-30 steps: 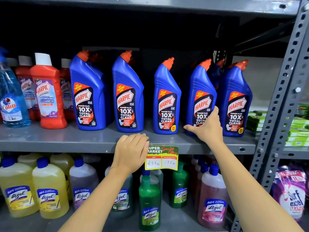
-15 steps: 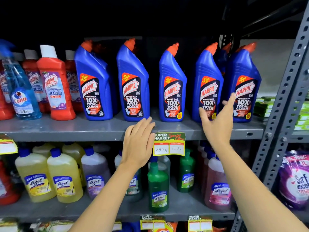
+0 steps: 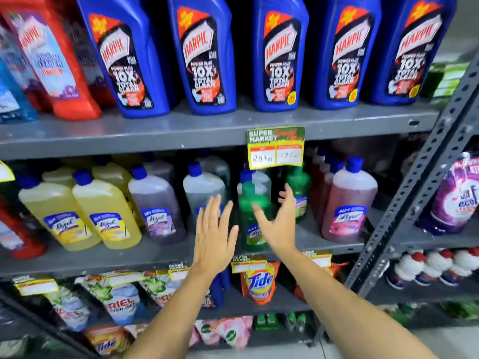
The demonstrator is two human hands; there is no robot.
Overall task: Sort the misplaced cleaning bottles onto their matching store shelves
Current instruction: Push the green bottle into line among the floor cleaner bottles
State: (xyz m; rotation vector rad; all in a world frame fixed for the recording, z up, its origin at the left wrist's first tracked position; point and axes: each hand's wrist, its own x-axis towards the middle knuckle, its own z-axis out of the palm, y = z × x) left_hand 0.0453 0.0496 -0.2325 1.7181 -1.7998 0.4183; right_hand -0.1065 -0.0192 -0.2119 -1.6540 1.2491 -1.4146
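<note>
Several blue Harpic bottles (image 3: 202, 55) stand in a row on the upper grey shelf (image 3: 181, 133). Below, Lizol bottles line the middle shelf: yellow ones (image 3: 103, 213) at left, a purple one (image 3: 158, 206), a green one (image 3: 252, 218) in front, a pink one (image 3: 347, 206) at right. My left hand (image 3: 213, 234) is open, fingers spread, just left of the green bottle. My right hand (image 3: 278, 221) is open on the bottle's right side, close to it; I cannot tell if it touches. Neither hand holds anything.
A red Harpic bathroom cleaner (image 3: 51, 58) and a blue spray bottle (image 3: 10, 94) stand at upper left. A price tag (image 3: 276, 147) hangs from the upper shelf edge. Tide (image 3: 259, 281) and Ariel pouches (image 3: 121, 304) fill the lower shelf. A grey perforated upright (image 3: 414, 193) stands at right.
Both hands have dropped from the upper shelf's Harpic row to the middle shelf, either side of the green Lizol bottle. The view has tilted down and come closer.
</note>
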